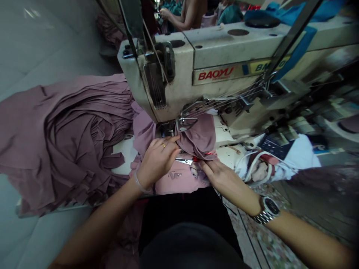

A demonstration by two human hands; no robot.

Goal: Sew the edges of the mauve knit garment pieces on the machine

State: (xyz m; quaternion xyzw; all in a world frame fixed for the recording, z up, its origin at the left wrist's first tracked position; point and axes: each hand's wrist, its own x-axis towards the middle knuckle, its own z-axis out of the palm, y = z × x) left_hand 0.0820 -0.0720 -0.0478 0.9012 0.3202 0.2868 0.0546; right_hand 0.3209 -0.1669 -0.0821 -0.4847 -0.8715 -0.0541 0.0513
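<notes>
My left hand (pixel 159 160), with a ring and a bracelet, has its fingers closed on mauve fabric (pixel 200 136) just in front of the sewing machine's presser foot (pixel 171 129). My right hand (pixel 214 170), a metal watch on its wrist, is at the lower right edge of that fabric. Small red-handled scissors (pixel 184 161) lie at its fingers, blades pointing toward my left hand. The handles look to be in the right hand's grip, though folds partly hide the fingertips. Pink cloth (pixel 179 185) covers the machine bed below both hands.
The white sewing machine (pixel 224 48) stands across the front, with threads running to its needle area. Gathered mauve fabric (pixel 84 119) is heaped at left. A bundle of scraps (pixel 260 166) sits at right. Another person's arm (pixel 182 18) shows behind the machine.
</notes>
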